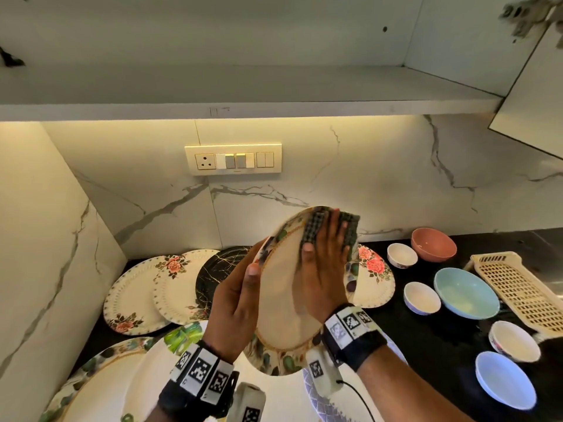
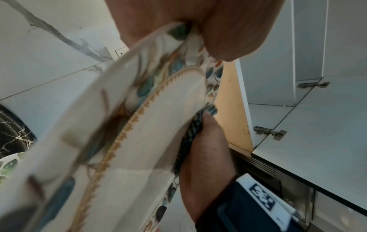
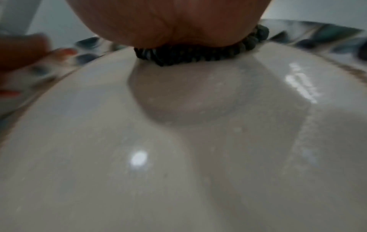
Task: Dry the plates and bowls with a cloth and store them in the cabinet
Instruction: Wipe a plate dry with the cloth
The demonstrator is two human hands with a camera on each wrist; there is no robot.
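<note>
Left hand (image 1: 234, 303) grips the leaf-patterned plate (image 1: 283, 303) by its rim, tilted up off the counter (image 1: 441, 339) — so the right hand (image 1: 324, 269), fingers flat, can press the checked cloth (image 1: 327, 229) across its face (likely mid-wipe).

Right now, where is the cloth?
In the head view, the cloth lies centre frame, pressed under the right hand against the held plate.
</note>
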